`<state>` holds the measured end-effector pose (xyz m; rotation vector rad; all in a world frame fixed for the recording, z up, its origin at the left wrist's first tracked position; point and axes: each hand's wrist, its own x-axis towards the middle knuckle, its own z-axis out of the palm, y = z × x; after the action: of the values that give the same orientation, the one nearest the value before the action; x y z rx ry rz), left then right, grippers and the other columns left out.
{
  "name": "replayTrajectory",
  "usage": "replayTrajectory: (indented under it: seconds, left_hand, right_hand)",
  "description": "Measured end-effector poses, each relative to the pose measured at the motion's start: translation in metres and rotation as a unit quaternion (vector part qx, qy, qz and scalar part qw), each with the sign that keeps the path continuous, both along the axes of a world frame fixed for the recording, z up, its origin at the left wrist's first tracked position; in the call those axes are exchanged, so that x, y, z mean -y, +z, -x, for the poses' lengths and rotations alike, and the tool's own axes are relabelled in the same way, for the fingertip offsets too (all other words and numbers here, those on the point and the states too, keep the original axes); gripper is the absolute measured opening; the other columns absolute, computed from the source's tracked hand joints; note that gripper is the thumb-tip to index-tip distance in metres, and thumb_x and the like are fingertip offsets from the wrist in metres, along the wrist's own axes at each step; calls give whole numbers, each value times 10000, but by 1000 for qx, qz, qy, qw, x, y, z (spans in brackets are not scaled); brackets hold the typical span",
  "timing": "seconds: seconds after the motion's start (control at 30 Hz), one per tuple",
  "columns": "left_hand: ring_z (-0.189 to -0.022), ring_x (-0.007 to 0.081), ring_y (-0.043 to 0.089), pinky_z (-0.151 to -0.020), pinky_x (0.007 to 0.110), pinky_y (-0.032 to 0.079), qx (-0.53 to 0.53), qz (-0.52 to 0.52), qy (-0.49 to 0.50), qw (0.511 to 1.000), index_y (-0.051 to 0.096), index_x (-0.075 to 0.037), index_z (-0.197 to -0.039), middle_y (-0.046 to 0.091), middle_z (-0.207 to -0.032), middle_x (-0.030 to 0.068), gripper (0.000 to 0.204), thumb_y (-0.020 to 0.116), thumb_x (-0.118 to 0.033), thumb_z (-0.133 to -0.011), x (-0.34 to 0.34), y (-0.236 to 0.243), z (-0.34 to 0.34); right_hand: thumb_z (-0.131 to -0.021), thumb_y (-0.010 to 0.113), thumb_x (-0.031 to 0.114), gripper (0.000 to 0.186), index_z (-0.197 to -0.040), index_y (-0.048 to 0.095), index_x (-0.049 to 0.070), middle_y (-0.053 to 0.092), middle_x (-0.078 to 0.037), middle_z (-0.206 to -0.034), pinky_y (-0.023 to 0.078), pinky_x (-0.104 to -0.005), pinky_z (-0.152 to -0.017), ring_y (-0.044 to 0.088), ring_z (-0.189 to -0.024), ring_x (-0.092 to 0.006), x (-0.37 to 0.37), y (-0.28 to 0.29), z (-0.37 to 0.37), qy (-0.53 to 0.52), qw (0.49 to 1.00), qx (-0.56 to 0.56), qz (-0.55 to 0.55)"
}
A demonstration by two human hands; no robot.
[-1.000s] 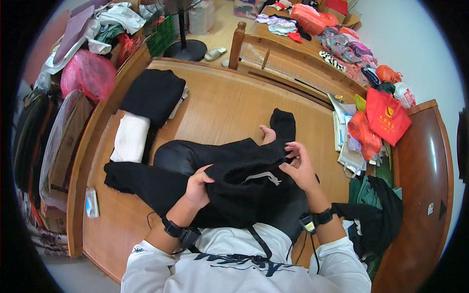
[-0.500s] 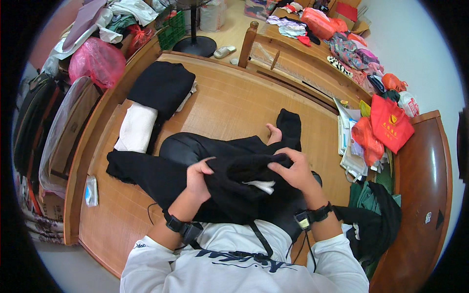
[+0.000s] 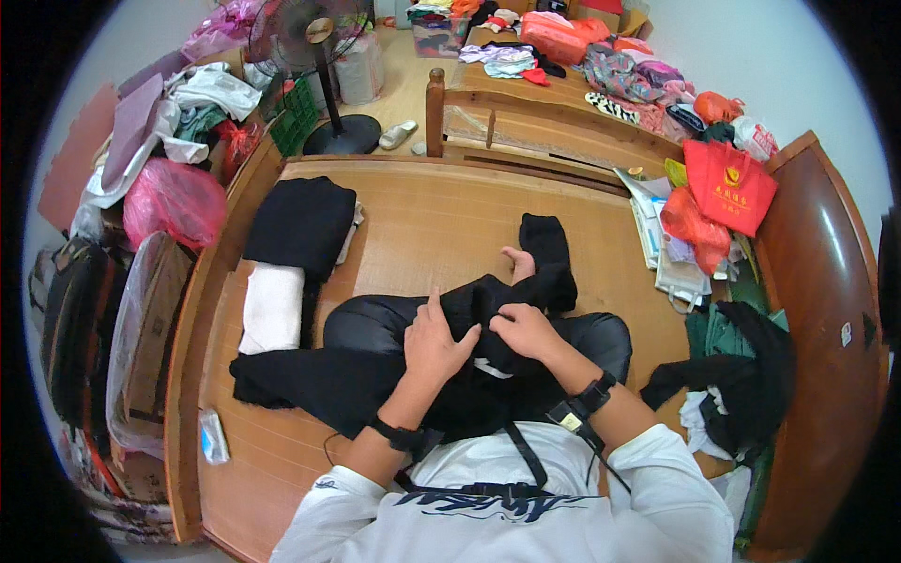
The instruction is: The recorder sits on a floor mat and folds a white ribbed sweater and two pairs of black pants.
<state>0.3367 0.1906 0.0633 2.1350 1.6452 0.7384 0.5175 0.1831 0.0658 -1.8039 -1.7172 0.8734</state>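
Note:
A black long-sleeved top (image 3: 469,403) lies across my lap, with one sleeve (image 3: 300,380) stretched out to the left. Its neck opening and a small white label (image 3: 492,368) face up between my hands. My left hand (image 3: 437,342) rests on the fabric left of the opening, fingers extended and thumb apart. On the opening's right side, my right hand (image 3: 526,330) pinches the edge of the top between thumb and fingers. Another black sleeve-like piece (image 3: 549,249) reaches away beyond my bare foot (image 3: 519,266).
I sit on a wooden bed (image 3: 404,206). Folded black clothes (image 3: 302,225) and a white folded cloth (image 3: 272,308) lie at left, near a small plastic packet (image 3: 213,437). Rumpled dark clothes (image 3: 751,385) lie at right, below a red bag (image 3: 730,186). A fan (image 3: 328,89) stands beyond.
My left hand has let go of the opening's edge and spread flat on the fabric. The opening looks narrower and lies lower; my right hand has moved inward along it. The view has tilted up.

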Motion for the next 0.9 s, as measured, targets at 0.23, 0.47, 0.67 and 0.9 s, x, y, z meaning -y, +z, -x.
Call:
replayTrajectory:
  seconds: [0.23,0.47,0.67,0.9]
  left_hand:
    - [-904,357,601,-759,442,482,-88,47,-4,995,447,-12,-1190,582,-985,203,567,637,-217,-697,-9,-22,17]
    - [-870,343,602,-745,427,486,40,-9,-73,997,594,-113,-988,626,-908,137,332,560,-128,-658,-20,34,23]
    - [-896,348,596,-759,444,485,-43,-211,-90,972,581,-134,-1051,620,-941,144,382,574,-67,-675,-81,151,7]
    - [-743,280,666,-597,360,529,-158,165,-236,945,494,-95,-1234,631,-1029,138,487,520,-36,-751,-141,228,25]
  right_hand:
    - [-743,580,251,333,-897,628,-41,629,-125,-774,468,-326,-629,591,-681,-220,7,-20,-3,-23,962,-166,216]
    - [-618,643,215,475,-1064,653,53,646,-187,-1015,479,-387,-843,606,-960,-326,16,-2,-38,211,945,139,208]
    - [-686,547,68,217,-843,697,50,654,-214,-851,513,-448,-712,636,-817,-378,-55,143,-148,-82,913,389,-94]
    - [-658,522,116,242,-725,656,-74,630,-266,-757,525,-418,-653,646,-678,-366,-59,257,-172,-113,930,339,-89]
